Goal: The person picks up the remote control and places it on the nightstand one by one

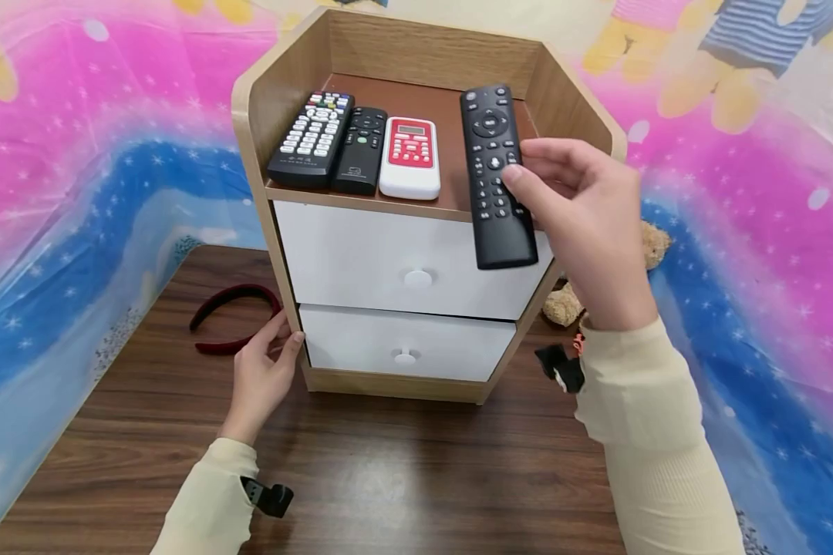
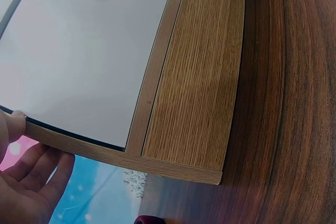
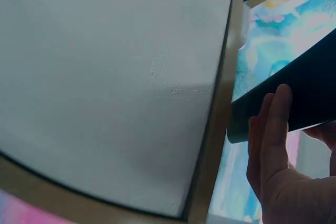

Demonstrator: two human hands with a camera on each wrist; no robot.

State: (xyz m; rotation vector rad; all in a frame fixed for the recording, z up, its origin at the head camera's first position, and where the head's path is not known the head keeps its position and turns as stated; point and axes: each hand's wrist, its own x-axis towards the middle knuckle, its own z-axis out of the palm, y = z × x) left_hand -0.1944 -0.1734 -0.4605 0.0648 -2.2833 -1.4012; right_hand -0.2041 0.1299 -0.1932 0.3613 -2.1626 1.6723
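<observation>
My right hand (image 1: 586, 220) pinches a slim black remote control (image 1: 497, 181) by its right edge, thumb on the button side. The remote is tilted up over the front right of the cabinet top; its dark underside shows in the right wrist view. My left hand (image 1: 267, 370) holds the left side edge of the small wooden cabinet (image 2: 194, 77), thumb in front, fingers behind, beside the lower drawer (image 1: 458, 343). On the brown top shelf, a black remote with white buttons (image 1: 312, 139), a smaller black remote (image 1: 362, 150) and a white-and-red remote (image 1: 409, 158) lie side by side.
A dark red headband (image 1: 225, 347) lies on the wooden table (image 1: 361, 462) left of the cabinet. Right of it are a fuzzy tan toy (image 1: 562, 306) and a black bow-like item (image 1: 558, 366). Raised wooden walls (image 1: 430, 58) edge the shelf. Colourful cloth (image 1: 146, 100) hangs behind.
</observation>
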